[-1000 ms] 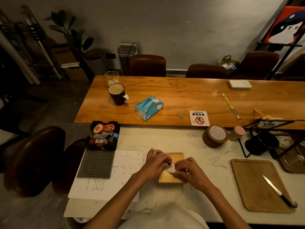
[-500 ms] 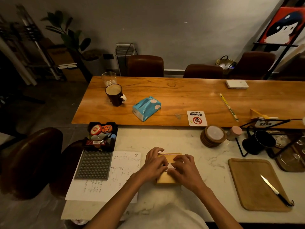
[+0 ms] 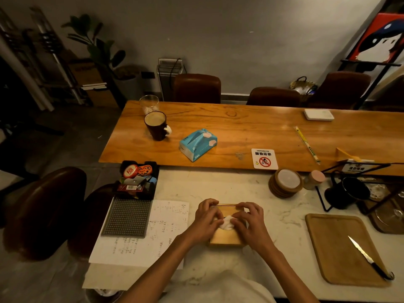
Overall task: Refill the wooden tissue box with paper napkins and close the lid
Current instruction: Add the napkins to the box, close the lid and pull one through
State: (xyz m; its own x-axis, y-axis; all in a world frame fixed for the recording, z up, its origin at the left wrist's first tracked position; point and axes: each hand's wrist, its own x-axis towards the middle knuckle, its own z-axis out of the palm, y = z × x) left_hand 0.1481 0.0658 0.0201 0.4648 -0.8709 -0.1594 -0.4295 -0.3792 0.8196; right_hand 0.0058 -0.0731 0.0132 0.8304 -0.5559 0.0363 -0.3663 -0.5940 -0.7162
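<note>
My hands are resting on the wooden tissue box (image 3: 226, 238), left hand (image 3: 206, 221) and right hand (image 3: 249, 224) pinching the napkin (image 3: 227, 221). It is poking up through the lid again after being pressed flat; the refill is nearly done.

Dim room, two tables pushed together. Far wooden table (image 3: 240, 127): dark mug (image 3: 156, 125) of milky coffee, empty glass (image 3: 149, 103) just behind it, blue tissue pack (image 3: 197, 144), no-smoking sign (image 3: 264, 159) at near edge, white tray (image 3: 318, 114), wrapped chopsticks (image 3: 306, 143). Near marble counter (image 3: 218, 184): black tray of small items (image 3: 136, 179), grey studded mat (image 3: 126, 217) touching it, handwritten paper sheet (image 3: 153, 237), coaster stack (image 3: 285, 182), pink-lidded jar (image 3: 314, 179) beside stack, cutting board (image 3: 336, 248) with knife (image 3: 369, 259) lying on it. Brown chairs (image 3: 197, 88) behind far table.
</note>
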